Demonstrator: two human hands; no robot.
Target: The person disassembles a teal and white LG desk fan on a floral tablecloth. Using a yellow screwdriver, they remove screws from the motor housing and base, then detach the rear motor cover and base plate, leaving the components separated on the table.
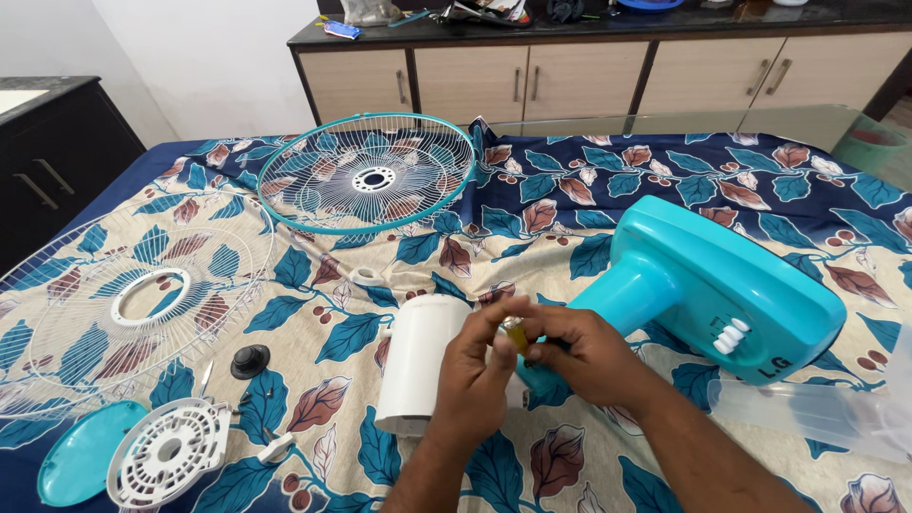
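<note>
Both hands meet over the middle of the bed. My left hand [478, 372] and my right hand [579, 353] pinch a small yellow-handled tool [516, 334] between their fingertips. Just left of them lies a white cylindrical motor cover [418, 361]. To the right rests the teal fan base and neck [722, 290], tipped on its side, with white buttons on it. The hands hide where the neck meets the motor.
A teal-rimmed fan grille [367, 173] lies at the back, a white grille [123, 294] at left. A white vented cover [167, 452], teal cap [81, 464], black knob [250, 360] and clear fan blade [817, 413] lie on the leaf-print bedsheet [608, 190]. Cabinets [589, 76] stand behind.
</note>
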